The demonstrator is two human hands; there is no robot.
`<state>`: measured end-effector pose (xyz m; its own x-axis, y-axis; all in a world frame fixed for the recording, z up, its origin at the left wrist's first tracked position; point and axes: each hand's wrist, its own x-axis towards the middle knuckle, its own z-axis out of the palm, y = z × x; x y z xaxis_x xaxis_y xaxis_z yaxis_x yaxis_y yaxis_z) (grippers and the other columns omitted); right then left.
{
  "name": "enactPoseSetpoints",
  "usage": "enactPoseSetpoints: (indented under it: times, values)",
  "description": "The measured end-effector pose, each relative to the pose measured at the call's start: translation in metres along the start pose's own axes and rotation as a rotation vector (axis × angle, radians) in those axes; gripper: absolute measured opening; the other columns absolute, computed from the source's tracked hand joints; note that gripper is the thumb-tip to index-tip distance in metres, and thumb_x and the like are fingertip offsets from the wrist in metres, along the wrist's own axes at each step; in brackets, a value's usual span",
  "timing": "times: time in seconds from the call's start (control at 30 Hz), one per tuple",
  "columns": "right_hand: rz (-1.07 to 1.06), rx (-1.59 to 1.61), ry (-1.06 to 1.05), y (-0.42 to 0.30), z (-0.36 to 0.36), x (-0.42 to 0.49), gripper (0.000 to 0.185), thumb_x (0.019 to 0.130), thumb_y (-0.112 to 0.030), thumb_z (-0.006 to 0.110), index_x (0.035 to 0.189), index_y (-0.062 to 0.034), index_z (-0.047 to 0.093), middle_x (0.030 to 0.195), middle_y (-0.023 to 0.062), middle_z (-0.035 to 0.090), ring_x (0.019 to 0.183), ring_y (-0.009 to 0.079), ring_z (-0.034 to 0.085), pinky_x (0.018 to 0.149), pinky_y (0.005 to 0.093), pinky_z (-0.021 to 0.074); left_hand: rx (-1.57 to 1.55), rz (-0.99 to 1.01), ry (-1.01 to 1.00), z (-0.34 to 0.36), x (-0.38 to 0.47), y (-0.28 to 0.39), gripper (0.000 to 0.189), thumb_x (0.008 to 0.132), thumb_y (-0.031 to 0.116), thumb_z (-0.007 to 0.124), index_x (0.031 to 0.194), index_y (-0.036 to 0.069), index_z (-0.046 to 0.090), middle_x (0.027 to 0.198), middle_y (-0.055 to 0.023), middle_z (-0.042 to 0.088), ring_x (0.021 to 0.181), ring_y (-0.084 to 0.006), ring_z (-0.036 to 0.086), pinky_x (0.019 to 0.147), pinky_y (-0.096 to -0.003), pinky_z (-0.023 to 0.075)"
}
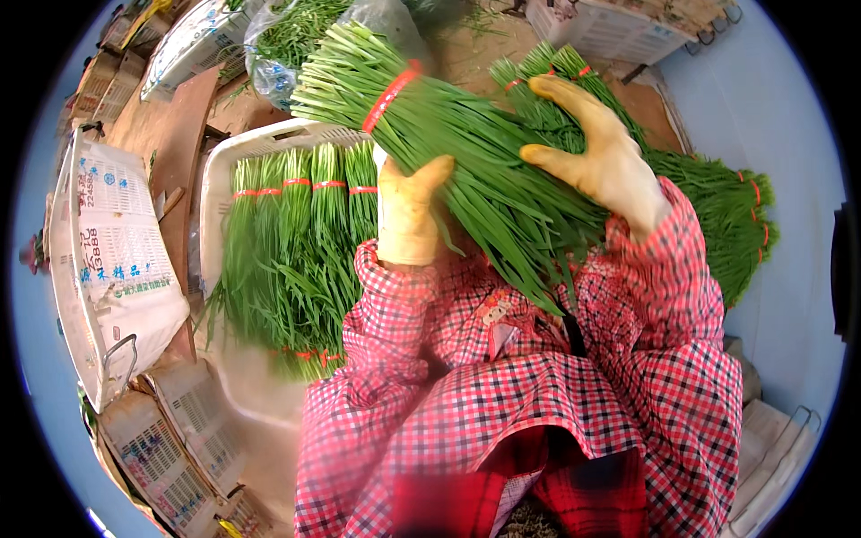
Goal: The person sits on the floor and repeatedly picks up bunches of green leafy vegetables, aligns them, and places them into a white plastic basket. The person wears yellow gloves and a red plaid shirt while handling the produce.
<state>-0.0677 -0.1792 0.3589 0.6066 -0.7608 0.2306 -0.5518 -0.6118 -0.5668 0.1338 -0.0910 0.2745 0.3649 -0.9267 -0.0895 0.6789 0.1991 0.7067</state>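
A large bundle of garlic chives [464, 148] slants in front of my chest, its pale cut ends at the upper left and its leaf tips hanging at the lower right. A red printed tape [390, 97] circles it near the cut ends. My left hand [409, 208], in a yellow-and-white work glove, grips the underside, thumb in front and the other fingers hidden behind. Gloved alike, my right hand [599, 155] is spread at the bundle's right side, thumb and forefinger wide apart; whether its thumb touches the leaves I cannot tell.
On the left, a white plastic crate [218, 168] holds several taped chive bundles [296, 235]. More bundles [726, 202] are piled at the right by the blue wall [753, 101]. A plastic bag of loose greens [296, 40], a wooden board [178, 155] and a white basket [128, 269] lie beyond.
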Motion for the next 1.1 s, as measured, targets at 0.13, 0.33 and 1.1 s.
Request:
enactPoseSetpoints:
  times: [0.13, 0.33, 1.1]
  values:
    - [0.339, 0.319, -0.363, 0.014, 0.031, 0.008, 0.087, 0.076, -0.033, 0.084, 0.144, 0.0034, 0.045, 0.133, 0.0184, 0.061, 0.121, 0.0252, 0.058, 0.106, 0.0343, 0.042, -0.002, -0.017, -0.004, -0.006, 0.004, -0.017, 0.045, 0.079, 0.003, 0.071, 0.121, -0.004, 0.058, 0.11, -0.0125, 0.068, 0.091, -0.0249, 0.068, 0.083, -0.037, 0.0574]
    - [0.489, 0.536, -0.542, 0.04, 0.021, 0.031, 0.06, 0.077, -0.016, 0.082, 0.127, 0.0076, 0.06, 0.111, 0.0109, 0.07, 0.098, 0.0153, 0.064, 0.089, 0.0308, 0.051, 0.151, -0.194, -0.112, -0.033, 0.018, -0.01, 0.044, 0.077, 0.004, 0.07, 0.119, -0.003, 0.058, 0.102, -0.0111, 0.068, 0.087, -0.0236, 0.068, 0.079, -0.0359, 0.0597]
    - [0.305, 0.181, -0.325, -0.009, 0.008, -0.004, 0.086, 0.079, -0.039, 0.081, 0.148, -0.0034, 0.044, 0.134, 0.0177, 0.061, 0.122, 0.0276, 0.058, 0.106, 0.036, 0.043, 0.04, -0.11, -0.098, -0.003, 0.001, -0.014, 0.057, 0.087, 0.015, 0.073, 0.137, 0.003, 0.05, 0.12, -0.0093, 0.065, 0.105, -0.0225, 0.065, 0.092, -0.0379, 0.0545]
